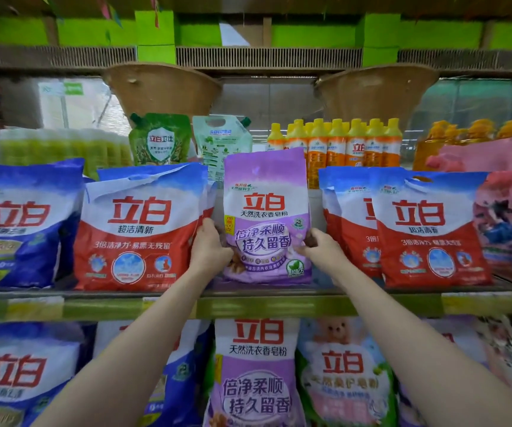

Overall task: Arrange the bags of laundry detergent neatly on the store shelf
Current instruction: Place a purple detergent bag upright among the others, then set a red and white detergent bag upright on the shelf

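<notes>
A purple detergent bag (266,208) stands upright on the middle shelf (279,303), in the gap between red-and-blue bags. My left hand (209,245) grips its lower left edge, and my right hand (321,245) grips its lower right edge. To the left stand a red-and-blue bag (139,232) and a blue bag (17,226). To the right stand two more red-and-blue bags (427,232), one behind the other. Both forearms reach up from the bottom of the view.
Green refill pouches (160,138) and orange bottles (341,146) stand behind the bags. Pink bags (507,211) crowd the far right. The lower shelf holds another purple bag (254,374), a blue bag (17,377) and a pink-green one (345,377). Woven baskets (162,87) hang above.
</notes>
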The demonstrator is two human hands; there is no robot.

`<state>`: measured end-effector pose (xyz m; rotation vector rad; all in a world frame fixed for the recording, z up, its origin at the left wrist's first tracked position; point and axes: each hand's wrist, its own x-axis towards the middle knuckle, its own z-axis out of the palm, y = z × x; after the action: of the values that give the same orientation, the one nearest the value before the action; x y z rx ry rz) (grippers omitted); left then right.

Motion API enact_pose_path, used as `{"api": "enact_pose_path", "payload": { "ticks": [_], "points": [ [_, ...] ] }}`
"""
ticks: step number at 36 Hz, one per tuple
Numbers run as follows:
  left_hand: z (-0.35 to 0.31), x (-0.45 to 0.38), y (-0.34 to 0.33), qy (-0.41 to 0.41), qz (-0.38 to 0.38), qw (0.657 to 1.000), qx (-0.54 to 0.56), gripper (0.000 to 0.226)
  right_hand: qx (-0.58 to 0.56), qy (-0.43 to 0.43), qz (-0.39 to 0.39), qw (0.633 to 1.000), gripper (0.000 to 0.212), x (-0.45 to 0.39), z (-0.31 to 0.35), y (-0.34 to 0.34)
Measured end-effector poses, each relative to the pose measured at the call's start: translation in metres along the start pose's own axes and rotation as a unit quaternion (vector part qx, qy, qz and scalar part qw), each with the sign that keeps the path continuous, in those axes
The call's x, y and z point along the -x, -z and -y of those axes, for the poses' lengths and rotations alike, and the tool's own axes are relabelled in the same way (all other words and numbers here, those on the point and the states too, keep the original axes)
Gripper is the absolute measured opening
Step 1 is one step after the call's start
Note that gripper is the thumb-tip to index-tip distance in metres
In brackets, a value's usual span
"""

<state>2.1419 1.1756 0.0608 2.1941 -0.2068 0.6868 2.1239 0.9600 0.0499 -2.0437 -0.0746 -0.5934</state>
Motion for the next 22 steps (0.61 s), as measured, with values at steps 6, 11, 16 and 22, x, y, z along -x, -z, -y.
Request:
{"api": "enact_pose_path", "payload": {
  "ticks": [6, 11, 16, 22],
  "points": [
    [-0.031, 0.016, -0.010, -0.126, -0.014, 0.991, -0.036, 0.023, 0.088, 0.011, -0.013, 0.996, 0.023, 0.008, -0.002, 0.015],
    [-0.072, 0.029, -0.041, -0.166, 0.061, 0.984, -0.006, 0.016, 0.099, 0.034, -0.056, 0.993, 0.018, 0.017, -0.008, 0.057],
    [-0.109, 0.035, -0.093, -0.155, 0.153, 0.976, -0.003, 0.023, 0.142, 0.023, -0.139, 0.980, 0.018, 0.023, -0.034, 0.136],
    [-0.151, 0.044, -0.155, -0.085, 0.199, 0.976, 0.009, 0.039, 0.158, -0.085, -0.264, 0.948, 0.058, 0.026, -0.095, 0.229]
  ]
}}
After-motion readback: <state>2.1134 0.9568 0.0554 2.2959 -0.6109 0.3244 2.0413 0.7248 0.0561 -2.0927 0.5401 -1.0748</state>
